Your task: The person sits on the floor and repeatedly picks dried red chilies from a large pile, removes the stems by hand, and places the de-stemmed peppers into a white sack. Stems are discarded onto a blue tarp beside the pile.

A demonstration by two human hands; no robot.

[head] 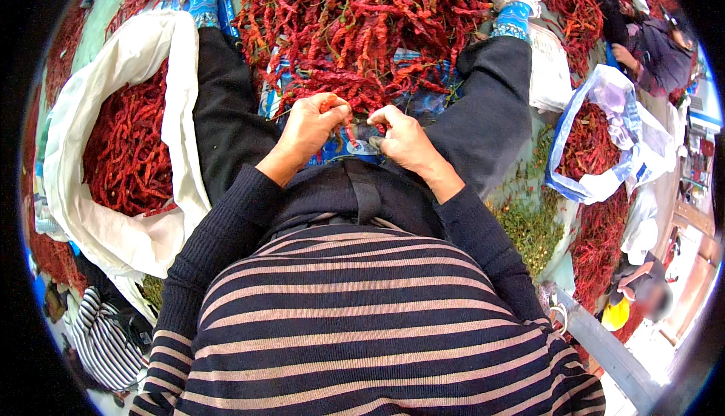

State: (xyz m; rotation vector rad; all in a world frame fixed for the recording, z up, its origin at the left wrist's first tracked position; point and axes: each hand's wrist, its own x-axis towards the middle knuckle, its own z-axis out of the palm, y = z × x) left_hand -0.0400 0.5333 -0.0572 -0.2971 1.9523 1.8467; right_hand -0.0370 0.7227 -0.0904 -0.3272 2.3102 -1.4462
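Between my legs lies a large heap of dried red chili peppers (362, 25), some with green stems, partly on a blue printed plastic sack (320, 155). My left hand (314, 124) pinches a dried chili between thumb and forefinger above my lap. Close by on the right, my right hand (405, 135) is curled with thumb and forefinger round another red chili, of which only a little shows. The two hands are apart, with chili pieces hanging in the gap. A dark covering is visible on the tip of my right thumb.
At left stands a white woven sack (184, 172) with rolled rim, full of red chilies. A blue-and-white sack (558, 172) of chilies stands at right, near a co-worker (657, 53). Green stems (527, 229) litter the floor. Other people sit at lower left and lower right.
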